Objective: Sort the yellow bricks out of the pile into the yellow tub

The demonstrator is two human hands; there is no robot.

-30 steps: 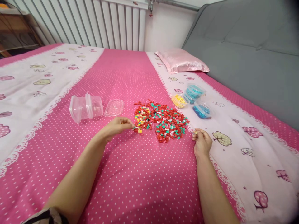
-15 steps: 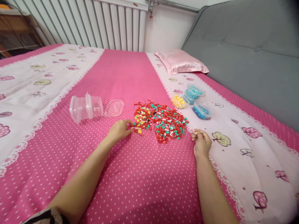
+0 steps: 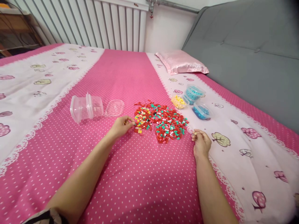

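A loose pile of small toy building bricks [image 3: 163, 121], mostly red with green, white, pink and yellow ones, lies on the pink bedspread. At the pile's left edge, beside the yellow bricks [image 3: 141, 117], my left hand [image 3: 121, 127] has thumb and index finger pinched together; whatever is between them is too small to name. My right hand [image 3: 201, 142] rests just right of the pile with its fingers curled and the tips pressed together. Something tiny and pale may show at those fingertips, but I cannot make it out.
Right of the pile stand a clear tub of yellow bricks [image 3: 179, 102], a tub of turquoise bricks [image 3: 194, 92] and a tub of blue bricks [image 3: 201, 111]. Clear tubs [image 3: 87, 107] lie sideways at left, beside a clear lid [image 3: 114, 108]. Farther back is a pink pillow [image 3: 181, 62].
My left hand has lifted slightly up and right, and its thumb and index finger, apart before, have closed together. My right hand has stayed nearly still, its fingers shifting slightly.
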